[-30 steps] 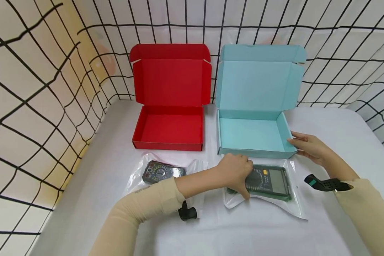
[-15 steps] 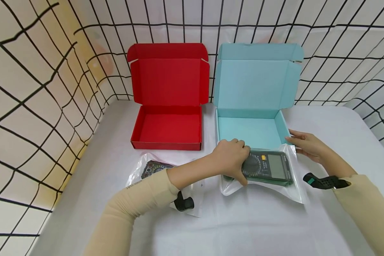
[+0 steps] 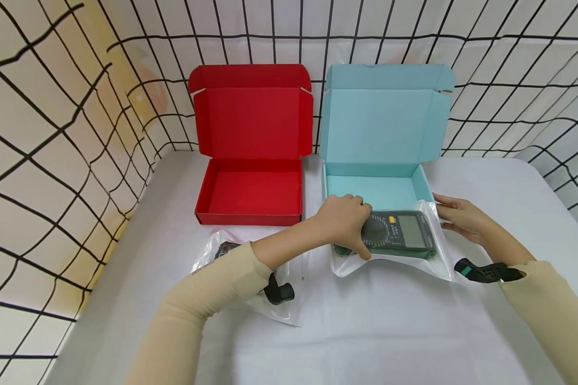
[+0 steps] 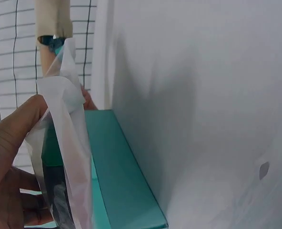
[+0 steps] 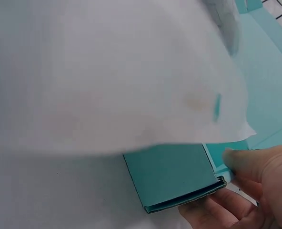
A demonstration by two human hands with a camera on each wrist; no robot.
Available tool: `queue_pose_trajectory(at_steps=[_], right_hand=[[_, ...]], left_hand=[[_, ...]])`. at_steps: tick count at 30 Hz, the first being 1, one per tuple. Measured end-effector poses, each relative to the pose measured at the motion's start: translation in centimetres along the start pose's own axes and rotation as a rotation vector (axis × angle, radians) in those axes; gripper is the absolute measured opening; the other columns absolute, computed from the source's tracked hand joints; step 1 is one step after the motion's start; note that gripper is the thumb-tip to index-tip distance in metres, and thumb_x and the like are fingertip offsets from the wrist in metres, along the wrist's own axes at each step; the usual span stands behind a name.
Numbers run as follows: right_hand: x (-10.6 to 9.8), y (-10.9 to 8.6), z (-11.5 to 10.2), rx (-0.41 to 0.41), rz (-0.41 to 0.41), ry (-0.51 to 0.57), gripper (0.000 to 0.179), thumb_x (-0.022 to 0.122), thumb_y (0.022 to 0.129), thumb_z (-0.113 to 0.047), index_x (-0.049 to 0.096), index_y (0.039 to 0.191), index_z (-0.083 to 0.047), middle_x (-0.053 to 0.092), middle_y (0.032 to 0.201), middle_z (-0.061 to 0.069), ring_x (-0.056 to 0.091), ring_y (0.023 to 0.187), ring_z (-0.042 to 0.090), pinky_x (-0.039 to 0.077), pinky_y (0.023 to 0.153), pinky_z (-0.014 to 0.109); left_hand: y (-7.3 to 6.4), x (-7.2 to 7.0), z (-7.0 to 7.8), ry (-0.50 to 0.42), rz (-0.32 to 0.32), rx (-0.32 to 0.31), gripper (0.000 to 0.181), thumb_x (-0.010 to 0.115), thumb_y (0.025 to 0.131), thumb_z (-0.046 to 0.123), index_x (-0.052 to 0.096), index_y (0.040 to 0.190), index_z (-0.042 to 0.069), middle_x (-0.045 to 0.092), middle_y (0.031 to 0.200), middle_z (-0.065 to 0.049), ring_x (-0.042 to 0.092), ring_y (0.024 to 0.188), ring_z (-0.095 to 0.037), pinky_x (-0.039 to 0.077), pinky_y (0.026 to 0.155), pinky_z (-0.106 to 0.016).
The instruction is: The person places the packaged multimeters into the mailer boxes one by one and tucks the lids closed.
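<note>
My left hand (image 3: 343, 222) grips the left end of a bagged multimeter (image 3: 390, 232), thumb on the near side. The meter is dark with a green edge, a dial and a grey display, inside a clear plastic bag (image 4: 79, 157). It hangs raised over the front of an open light-blue box (image 3: 380, 125), hiding the box's front wall in the head view. My right hand (image 3: 464, 218) holds the box's right front corner, thumb over the wall and fingers outside, as the right wrist view shows. The bag's blurred white side covers much of that view.
An open red box (image 3: 248, 219) stands left of the blue one. In front of it lies a second bagged meter (image 3: 226, 248), partly under my left forearm. Black wire grid panels (image 3: 298, 37) border the white table (image 3: 390, 331) at the back and sides.
My left hand has lifted the bagged multimeter off the table and moved it forward to above the blue box's front edge. The right hand keeps its place at the box corner.
</note>
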State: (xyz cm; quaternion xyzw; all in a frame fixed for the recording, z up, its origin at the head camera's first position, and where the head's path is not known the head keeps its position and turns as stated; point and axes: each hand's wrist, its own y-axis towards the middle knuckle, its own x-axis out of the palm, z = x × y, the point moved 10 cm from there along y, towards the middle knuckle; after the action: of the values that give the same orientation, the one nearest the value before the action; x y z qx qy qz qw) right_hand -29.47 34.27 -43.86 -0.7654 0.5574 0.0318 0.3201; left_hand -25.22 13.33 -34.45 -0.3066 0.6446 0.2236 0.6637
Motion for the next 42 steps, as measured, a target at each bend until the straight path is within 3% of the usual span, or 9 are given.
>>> queue_pose_trajectory(at_steps=[13, 16, 20, 24, 26, 29, 33, 37, 42], right_hand=[[0.0, -0.1, 0.1, 0.014, -0.010, 0.047, 0.069, 0.037, 0.097, -0.038, -0.004, 0.143, -0.009, -0.002, 0.150, 0.022, 0.008, 0.134, 0.046, 0.019, 0.105, 0.057], [-0.1, -0.1, 0.3, 0.022, -0.002, 0.034, 0.067, 0.036, 0.097, -0.037, -0.004, 0.144, -0.009, 0.001, 0.150, 0.022, 0.017, 0.134, 0.043, 0.032, 0.103, 0.050], [-0.3, -0.2, 0.3, 0.016, 0.005, 0.025, 0.065, 0.033, 0.098, -0.035, -0.002, 0.144, -0.004, 0.008, 0.148, 0.026, 0.047, 0.109, 0.011, 0.045, 0.084, 0.021], [-0.4, -0.2, 0.3, 0.009, 0.006, 0.046, 0.069, 0.036, 0.097, -0.037, -0.001, 0.144, -0.002, 0.010, 0.147, 0.026, 0.044, 0.085, -0.012, 0.044, 0.075, 0.013], [-0.4, -0.2, 0.3, 0.013, 0.010, 0.042, 0.070, 0.037, 0.096, -0.038, 0.000, 0.144, -0.002, 0.012, 0.147, 0.025, 0.044, 0.086, -0.011, 0.044, 0.075, 0.013], [-0.4, -0.2, 0.4, 0.027, 0.016, 0.032, 0.070, 0.038, 0.096, -0.039, -0.001, 0.144, -0.005, 0.010, 0.149, 0.024, 0.046, 0.105, 0.006, 0.044, 0.076, 0.014], [-0.2, -0.4, 0.3, 0.047, 0.007, 0.062, 0.070, 0.039, 0.096, -0.038, -0.003, 0.144, -0.010, 0.001, 0.150, 0.022, 0.026, 0.128, 0.034, 0.044, 0.095, 0.030], [-0.1, -0.5, 0.0, 0.049, -0.004, 0.103, 0.070, 0.039, 0.096, -0.038, -0.002, 0.144, -0.010, -0.003, 0.151, 0.019, 0.027, 0.128, 0.028, 0.026, 0.105, 0.045], [-0.1, -0.6, 0.0, 0.053, -0.001, 0.093, 0.070, 0.040, 0.095, -0.039, 0.000, 0.145, -0.009, 0.001, 0.151, 0.019, 0.035, 0.117, 0.013, 0.037, 0.101, 0.032]], left_hand=[[3.3, -0.5, -3.1, -0.043, -0.020, -0.070, 0.067, 0.061, 0.066, 0.063, 0.055, 0.115, 0.018, 0.057, 0.103, 0.005, 0.051, 0.088, -0.010, 0.047, 0.067, -0.029], [4.1, -1.0, -3.5, -0.042, -0.011, -0.065, 0.063, 0.061, 0.067, 0.062, 0.055, 0.112, 0.018, 0.057, 0.103, 0.005, 0.051, 0.087, -0.009, 0.046, 0.067, -0.028], [5.0, -1.4, -3.8, -0.041, -0.012, -0.060, 0.063, 0.061, 0.067, 0.061, 0.054, 0.113, 0.019, 0.056, 0.106, 0.005, 0.050, 0.090, -0.010, 0.046, 0.070, -0.027], [5.8, -1.3, -4.2, -0.036, -0.032, -0.066, 0.071, 0.062, 0.065, 0.064, 0.052, 0.119, 0.019, 0.054, 0.111, 0.004, 0.048, 0.094, -0.011, 0.046, 0.074, -0.030], [6.2, -1.2, -4.5, -0.032, -0.040, -0.068, 0.074, 0.063, 0.064, 0.064, 0.051, 0.121, 0.019, 0.053, 0.114, 0.003, 0.048, 0.096, -0.011, 0.046, 0.076, -0.031], [6.6, -0.9, -4.9, -0.027, -0.050, -0.068, 0.076, 0.063, 0.063, 0.064, 0.050, 0.123, 0.020, 0.052, 0.117, 0.003, 0.048, 0.098, -0.012, 0.046, 0.077, -0.032], [7.0, -0.4, -5.5, -0.023, -0.053, -0.071, 0.074, 0.062, 0.065, 0.064, 0.050, 0.123, 0.019, 0.052, 0.118, 0.002, 0.049, 0.099, -0.013, 0.046, 0.078, -0.033], [7.5, -0.1, -6.2, -0.017, -0.044, -0.079, 0.072, 0.062, 0.066, 0.062, 0.050, 0.123, 0.020, 0.052, 0.117, 0.002, 0.049, 0.099, -0.012, 0.046, 0.078, -0.032], [8.3, 0.4, -6.7, -0.010, -0.050, -0.090, 0.076, 0.063, 0.066, 0.062, 0.047, 0.127, 0.020, 0.050, 0.119, 0.002, 0.047, 0.103, -0.013, 0.045, 0.080, -0.034]])
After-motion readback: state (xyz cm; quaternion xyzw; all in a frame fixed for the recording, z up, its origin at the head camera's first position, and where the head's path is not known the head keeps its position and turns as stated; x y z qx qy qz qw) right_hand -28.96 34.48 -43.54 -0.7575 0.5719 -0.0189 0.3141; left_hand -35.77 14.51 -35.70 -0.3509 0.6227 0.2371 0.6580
